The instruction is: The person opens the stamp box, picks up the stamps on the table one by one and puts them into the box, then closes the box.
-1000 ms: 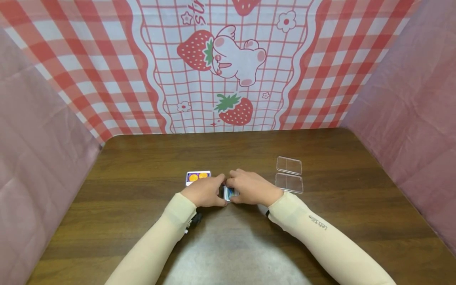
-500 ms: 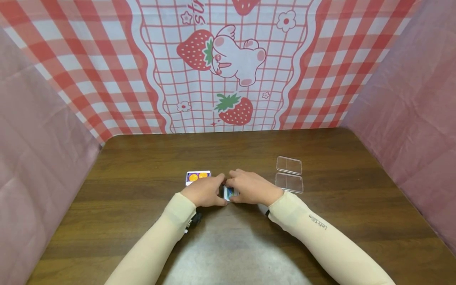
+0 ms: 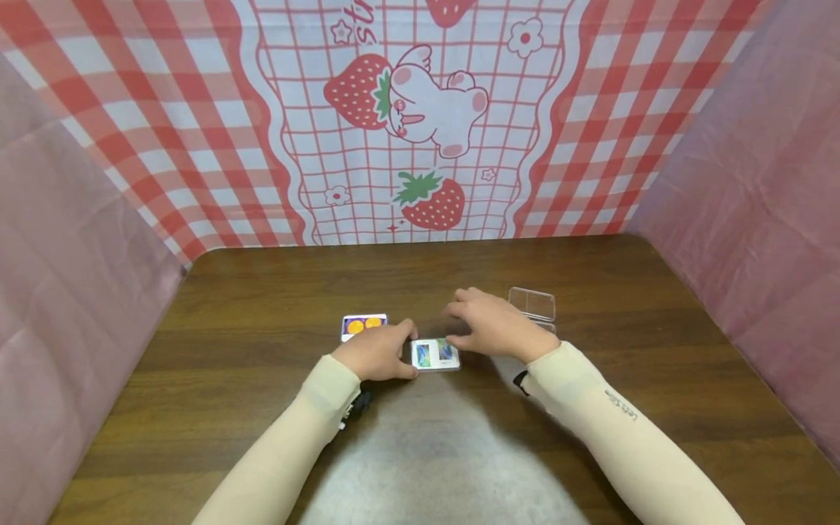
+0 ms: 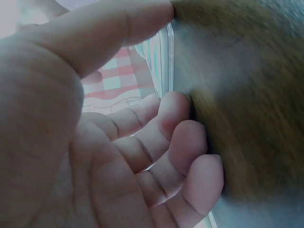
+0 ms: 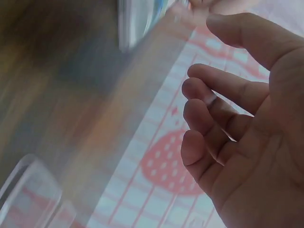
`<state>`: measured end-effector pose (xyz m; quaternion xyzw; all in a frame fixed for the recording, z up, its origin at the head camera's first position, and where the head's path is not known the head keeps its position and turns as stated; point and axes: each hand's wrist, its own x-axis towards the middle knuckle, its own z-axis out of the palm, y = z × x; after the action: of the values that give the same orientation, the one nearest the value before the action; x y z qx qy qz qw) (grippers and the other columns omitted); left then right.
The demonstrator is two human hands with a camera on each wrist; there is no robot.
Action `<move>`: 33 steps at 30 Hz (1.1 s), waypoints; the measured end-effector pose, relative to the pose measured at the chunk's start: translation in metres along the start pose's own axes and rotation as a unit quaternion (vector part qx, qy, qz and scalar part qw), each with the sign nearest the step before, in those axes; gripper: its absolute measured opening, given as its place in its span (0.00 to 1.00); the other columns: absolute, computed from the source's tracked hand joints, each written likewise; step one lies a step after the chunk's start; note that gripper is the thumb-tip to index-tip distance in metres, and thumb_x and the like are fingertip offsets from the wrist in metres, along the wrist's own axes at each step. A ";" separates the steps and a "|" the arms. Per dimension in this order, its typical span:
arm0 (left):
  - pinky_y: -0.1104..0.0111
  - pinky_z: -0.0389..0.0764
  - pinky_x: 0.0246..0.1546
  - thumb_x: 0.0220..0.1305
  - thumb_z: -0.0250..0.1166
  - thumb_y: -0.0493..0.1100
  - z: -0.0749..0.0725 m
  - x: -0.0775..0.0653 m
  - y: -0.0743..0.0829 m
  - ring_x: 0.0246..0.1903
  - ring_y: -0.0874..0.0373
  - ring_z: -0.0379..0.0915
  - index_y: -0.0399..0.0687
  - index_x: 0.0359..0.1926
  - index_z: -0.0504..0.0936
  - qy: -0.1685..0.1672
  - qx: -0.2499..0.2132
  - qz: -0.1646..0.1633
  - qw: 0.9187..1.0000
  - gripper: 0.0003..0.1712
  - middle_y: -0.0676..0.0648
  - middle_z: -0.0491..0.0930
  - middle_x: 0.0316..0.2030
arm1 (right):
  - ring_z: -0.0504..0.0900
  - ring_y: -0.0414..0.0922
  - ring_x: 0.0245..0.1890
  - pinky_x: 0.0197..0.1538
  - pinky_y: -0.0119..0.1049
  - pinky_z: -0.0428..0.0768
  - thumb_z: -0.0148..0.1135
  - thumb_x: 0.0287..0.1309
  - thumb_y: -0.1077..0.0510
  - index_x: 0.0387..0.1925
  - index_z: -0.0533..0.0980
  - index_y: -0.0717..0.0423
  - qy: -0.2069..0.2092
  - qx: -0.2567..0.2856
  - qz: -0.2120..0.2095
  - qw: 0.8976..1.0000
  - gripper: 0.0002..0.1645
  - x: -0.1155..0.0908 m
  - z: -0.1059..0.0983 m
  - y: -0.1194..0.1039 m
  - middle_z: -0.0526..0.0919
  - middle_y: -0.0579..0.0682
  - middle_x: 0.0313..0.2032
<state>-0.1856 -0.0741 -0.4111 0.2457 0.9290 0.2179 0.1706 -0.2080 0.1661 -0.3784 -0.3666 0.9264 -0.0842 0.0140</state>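
Note:
A small clear plastic case [image 3: 433, 355] with two picture cards in it lies flat on the table in the head view. My left hand [image 3: 375, 353] holds its left end between thumb and fingers; the left wrist view shows the thumb [image 4: 137, 23] and fingertips at the case's edge. My right hand [image 3: 497, 325] is raised just above and beyond the case's right end, fingers loosely bent, with nothing in it. In the right wrist view the case [image 5: 137, 21] is apart from the right fingers, blurred.
Left of the case, partly behind my left hand, lies a white-edged card with orange circles [image 3: 364, 325]. Two clear plastic trays or lids lie at the right; the far one [image 3: 531, 302] shows more, and the near one [image 3: 546, 327] is mostly hidden by my right hand.
My right hand has let go of the case and moved up and to the right, uncovering both picture cards. My left hand has stayed in place.

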 end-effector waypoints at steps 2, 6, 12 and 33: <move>0.63 0.75 0.33 0.59 0.77 0.56 0.000 -0.001 0.000 0.29 0.57 0.74 0.50 0.56 0.74 0.000 0.002 -0.002 1.000 0.31 0.52 0.78 0.32 | 0.79 0.48 0.47 0.47 0.46 0.81 0.74 0.61 0.46 0.54 0.83 0.56 0.008 0.004 0.018 1.000 0.25 -0.006 -0.003 0.011 0.81 0.51 0.46; 0.63 0.74 0.34 0.59 0.75 0.61 0.001 -0.002 0.000 0.28 0.57 0.73 0.50 0.58 0.73 -0.002 0.008 -0.009 1.000 0.34 0.53 0.78 0.32 | 0.78 0.48 0.48 0.48 0.47 0.80 0.72 0.63 0.46 0.54 0.83 0.56 0.018 0.017 0.062 0.998 0.24 -0.018 -0.008 0.034 0.81 0.51 0.48; 0.63 0.74 0.34 0.59 0.76 0.60 0.000 -0.002 0.001 0.29 0.57 0.73 0.50 0.58 0.73 -0.001 0.005 -0.008 1.000 0.34 0.53 0.79 0.35 | 0.78 0.49 0.45 0.46 0.49 0.80 0.71 0.63 0.49 0.56 0.82 0.58 0.019 0.036 0.117 0.992 0.24 -0.036 -0.012 0.069 0.80 0.54 0.49; 0.62 0.75 0.36 0.59 0.76 0.57 0.002 0.000 0.001 0.31 0.56 0.74 0.49 0.58 0.74 0.002 0.014 -0.008 1.000 0.33 0.52 0.79 0.36 | 0.78 0.51 0.41 0.46 0.54 0.78 0.75 0.59 0.48 0.54 0.81 0.61 -0.012 0.038 0.198 0.979 0.28 -0.067 -0.015 0.134 0.80 0.59 0.49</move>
<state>-0.1849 -0.0726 -0.4121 0.2404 0.9340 0.2044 0.1673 -0.2511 0.3105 -0.3879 -0.1761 0.9766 -0.1106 0.0556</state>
